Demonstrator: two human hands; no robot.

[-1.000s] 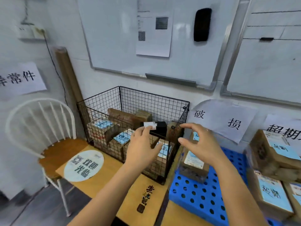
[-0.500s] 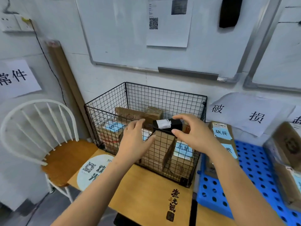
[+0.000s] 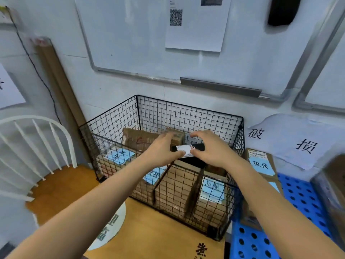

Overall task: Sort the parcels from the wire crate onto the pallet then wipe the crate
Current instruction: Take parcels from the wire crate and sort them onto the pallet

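The black wire crate (image 3: pixel 186 116) stands on a wooden table and holds several brown cardboard parcels with blue labels, such as one (image 3: pixel 121 156) at the left and one (image 3: pixel 212 189) at the front right. Over the middle of the crate is a small black parcel (image 3: pixel 197 146) with a white label. My left hand (image 3: pixel 162 148) grips its left end and my right hand (image 3: pixel 212 146) grips its right end, thumbs on the near side and fingers arched over the top. The blue perforated pallet (image 3: pixel 300 195) lies right of the crate and carries a labelled brown parcel (image 3: pixel 261 165).
A white chair with a wooden seat (image 3: pixel 61 186) stands left of the table. The wooden table (image 3: pixel 158 236) runs to the crate's front. Behind the crate, a whiteboard (image 3: pixel 140 43) hangs on the wall. A blurred brown box (image 3: pixel 334 184) sits at the far right on the pallet.
My right hand came left from above the pallet and took hold of the black parcel, which my left hand was carrying. Both hands now hold it farther in over the crate.
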